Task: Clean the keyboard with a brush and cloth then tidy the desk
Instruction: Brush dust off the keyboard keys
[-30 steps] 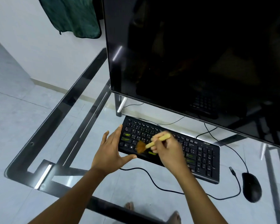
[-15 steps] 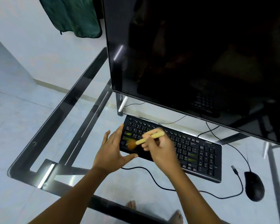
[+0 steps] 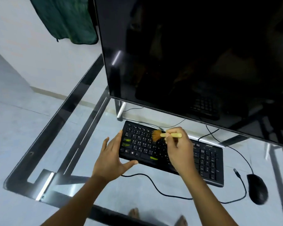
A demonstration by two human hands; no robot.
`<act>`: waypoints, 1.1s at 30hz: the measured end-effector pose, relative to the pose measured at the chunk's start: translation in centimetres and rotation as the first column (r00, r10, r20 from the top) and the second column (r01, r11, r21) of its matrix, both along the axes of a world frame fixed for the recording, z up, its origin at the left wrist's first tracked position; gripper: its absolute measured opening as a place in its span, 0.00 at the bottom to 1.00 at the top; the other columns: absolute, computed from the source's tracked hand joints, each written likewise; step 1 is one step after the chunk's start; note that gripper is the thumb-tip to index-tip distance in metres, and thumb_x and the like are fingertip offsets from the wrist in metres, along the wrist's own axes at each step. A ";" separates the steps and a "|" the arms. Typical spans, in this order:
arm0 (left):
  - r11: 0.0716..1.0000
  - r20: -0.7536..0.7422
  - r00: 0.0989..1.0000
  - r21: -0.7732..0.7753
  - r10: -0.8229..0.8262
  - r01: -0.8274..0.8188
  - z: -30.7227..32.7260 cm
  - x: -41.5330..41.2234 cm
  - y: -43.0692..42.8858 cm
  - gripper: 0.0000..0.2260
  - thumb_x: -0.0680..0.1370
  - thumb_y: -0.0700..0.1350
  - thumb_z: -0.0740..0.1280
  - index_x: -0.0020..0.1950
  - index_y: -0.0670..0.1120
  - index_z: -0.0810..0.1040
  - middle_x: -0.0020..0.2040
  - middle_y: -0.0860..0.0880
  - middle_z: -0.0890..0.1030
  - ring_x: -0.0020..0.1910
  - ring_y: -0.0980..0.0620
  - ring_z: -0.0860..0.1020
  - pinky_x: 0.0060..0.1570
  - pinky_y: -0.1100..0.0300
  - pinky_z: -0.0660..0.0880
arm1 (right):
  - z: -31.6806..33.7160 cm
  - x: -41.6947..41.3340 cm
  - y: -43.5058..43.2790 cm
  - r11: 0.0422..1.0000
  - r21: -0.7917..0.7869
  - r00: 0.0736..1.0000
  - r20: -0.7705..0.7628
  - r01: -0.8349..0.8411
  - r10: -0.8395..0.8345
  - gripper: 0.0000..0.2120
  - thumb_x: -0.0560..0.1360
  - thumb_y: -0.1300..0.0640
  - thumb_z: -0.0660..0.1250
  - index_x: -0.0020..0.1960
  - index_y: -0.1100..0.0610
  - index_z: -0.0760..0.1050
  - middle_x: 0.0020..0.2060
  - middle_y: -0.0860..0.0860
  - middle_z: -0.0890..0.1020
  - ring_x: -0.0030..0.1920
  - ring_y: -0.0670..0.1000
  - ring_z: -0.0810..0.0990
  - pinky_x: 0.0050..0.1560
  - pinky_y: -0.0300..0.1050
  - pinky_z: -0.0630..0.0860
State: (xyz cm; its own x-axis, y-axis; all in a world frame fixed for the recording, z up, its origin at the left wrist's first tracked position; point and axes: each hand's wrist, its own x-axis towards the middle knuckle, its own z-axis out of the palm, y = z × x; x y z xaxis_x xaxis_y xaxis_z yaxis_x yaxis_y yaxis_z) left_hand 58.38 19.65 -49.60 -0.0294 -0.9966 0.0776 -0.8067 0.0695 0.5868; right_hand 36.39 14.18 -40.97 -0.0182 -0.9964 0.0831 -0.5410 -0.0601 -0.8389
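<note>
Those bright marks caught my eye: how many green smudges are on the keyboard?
3 green smudges on the keyboard: two stacked at its left end, one on the near edge. The right hand may hide others.

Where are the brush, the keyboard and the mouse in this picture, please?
brush (image 3: 171, 135): head view, on the pale handle beside the bristles.
keyboard (image 3: 207, 160): head view, on the number keys at its right end.
mouse (image 3: 257, 190): head view, on the middle of its black back.
</note>
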 end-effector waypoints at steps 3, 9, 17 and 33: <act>1.000 0.011 1.000 0.001 -0.002 0.002 0.0 0.1 0.0 0.49 0.68 0.70 0.67 0.78 0.47 0.49 0.77 0.52 0.61 0.75 0.55 0.61 0.76 0.51 0.47 | -0.4 0.1 0.8 0.984 0.124 0.990 0.076 -0.129 0.120 0.08 0.77 0.63 0.65 0.44 0.52 0.76 0.35 0.47 0.83 0.35 0.51 0.82 0.39 0.43 0.79; 1.000 0.026 1.000 0.012 -0.012 0.012 -0.2 0.0 -0.1 0.49 0.68 0.70 0.68 0.78 0.46 0.50 0.76 0.51 0.62 0.74 0.55 0.62 0.76 0.50 0.48 | -0.9 -1.1 0.4 0.996 -0.076 0.996 0.075 0.056 -0.050 0.04 0.78 0.63 0.65 0.46 0.55 0.76 0.39 0.50 0.81 0.37 0.45 0.80 0.39 0.35 0.75; 1.000 0.005 1.000 0.022 -0.006 0.006 -0.2 -0.1 -0.1 0.49 0.67 0.70 0.67 0.78 0.48 0.49 0.75 0.51 0.65 0.74 0.53 0.63 0.76 0.50 0.48 | -0.7 -2.1 -0.7 0.973 0.067 0.954 0.190 0.222 -0.231 0.01 0.79 0.60 0.63 0.50 0.57 0.73 0.40 0.48 0.84 0.40 0.48 0.84 0.44 0.48 0.81; 0.977 0.237 0.948 0.069 -0.214 0.203 2.8 -6.2 -1.6 0.49 0.70 0.75 0.54 0.79 0.43 0.49 0.79 0.47 0.52 0.78 0.52 0.43 0.75 0.43 0.40 | -2.0 -5.7 0.8 0.973 0.197 0.962 0.215 0.124 -0.166 0.02 0.79 0.60 0.65 0.47 0.57 0.74 0.40 0.55 0.83 0.39 0.53 0.84 0.41 0.50 0.82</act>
